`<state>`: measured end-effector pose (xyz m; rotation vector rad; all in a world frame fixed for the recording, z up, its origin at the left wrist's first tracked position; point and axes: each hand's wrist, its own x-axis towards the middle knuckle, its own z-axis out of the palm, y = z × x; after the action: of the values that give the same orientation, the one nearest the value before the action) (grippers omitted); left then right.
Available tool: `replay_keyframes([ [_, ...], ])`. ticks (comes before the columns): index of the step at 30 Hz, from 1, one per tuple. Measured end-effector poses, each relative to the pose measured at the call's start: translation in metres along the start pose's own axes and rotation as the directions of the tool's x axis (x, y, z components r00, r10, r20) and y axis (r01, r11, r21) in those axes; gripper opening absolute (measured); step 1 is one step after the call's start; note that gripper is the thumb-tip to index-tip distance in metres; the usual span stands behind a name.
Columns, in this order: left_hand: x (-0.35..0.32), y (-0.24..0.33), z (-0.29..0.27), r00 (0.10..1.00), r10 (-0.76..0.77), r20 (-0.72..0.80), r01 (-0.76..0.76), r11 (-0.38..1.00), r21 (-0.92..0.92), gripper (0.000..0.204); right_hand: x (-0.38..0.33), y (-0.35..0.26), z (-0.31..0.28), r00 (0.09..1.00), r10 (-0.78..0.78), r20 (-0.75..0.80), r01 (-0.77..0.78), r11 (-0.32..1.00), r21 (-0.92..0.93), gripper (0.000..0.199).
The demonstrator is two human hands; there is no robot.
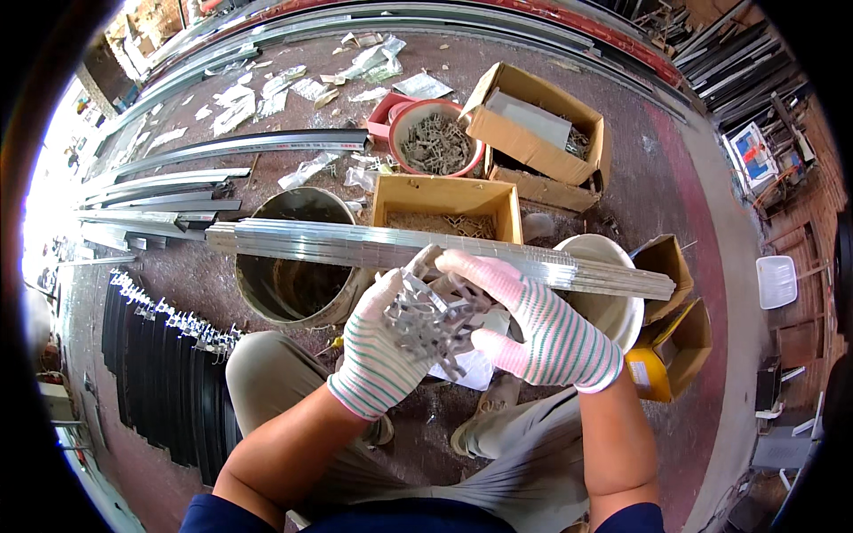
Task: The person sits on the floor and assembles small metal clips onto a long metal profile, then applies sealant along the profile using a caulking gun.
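Note:
My left hand (380,351), in a striped knit glove, cups a pile of small grey metal brackets (435,320) in its palm. My right hand (542,324), gloved the same way, rests its fingers on the top of that pile. Both hands hover just in front of a bundle of long silver aluminium strips (355,246) that lies across two buckets, a dark one (293,284) on the left and a white one (613,306) on the right. My knees and shoes show below the hands.
A cardboard box (444,209) of small parts stands behind the strips, a pink basin (435,138) of brackets and an open carton (538,124) farther back. Black profiles (169,373) with brackets lie at left, long metal rails (231,147) beyond. Yellow boxes (671,351) sit at right.

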<state>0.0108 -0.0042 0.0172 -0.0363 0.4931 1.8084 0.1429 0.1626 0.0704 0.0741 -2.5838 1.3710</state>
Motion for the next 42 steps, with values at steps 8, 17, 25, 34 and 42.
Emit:
replay_keyframes([
  [8,-0.004,-0.009,-0.008,0.994,-0.111,0.017,0.112,0.991,-0.078,0.051,-0.016,-0.001,0.019,0.976,-0.039,-0.214,-0.005,0.979,-0.202,0.050],
  [17,-0.001,-0.014,-0.013,0.995,-0.070,-0.074,0.069,0.997,-0.023,0.049,-0.023,0.010,0.029,0.918,0.011,-0.396,-0.092,0.978,-0.186,0.041],
  [25,0.000,-0.010,-0.020,0.994,-0.099,-0.039,0.098,0.994,-0.042,0.050,-0.018,0.006,0.033,0.853,0.089,-0.515,-0.194,0.969,-0.154,0.037],
  [34,-0.004,-0.015,-0.013,0.997,-0.001,-0.071,0.011,0.989,0.148,0.049,-0.018,0.013,0.043,0.771,0.238,-0.591,-0.267,0.963,0.040,0.035],
  [42,-0.001,-0.019,-0.021,0.995,-0.002,-0.096,0.017,0.987,0.160,0.046,-0.016,0.025,0.044,0.700,-0.028,-0.713,-0.211,0.946,-0.245,0.036],
])
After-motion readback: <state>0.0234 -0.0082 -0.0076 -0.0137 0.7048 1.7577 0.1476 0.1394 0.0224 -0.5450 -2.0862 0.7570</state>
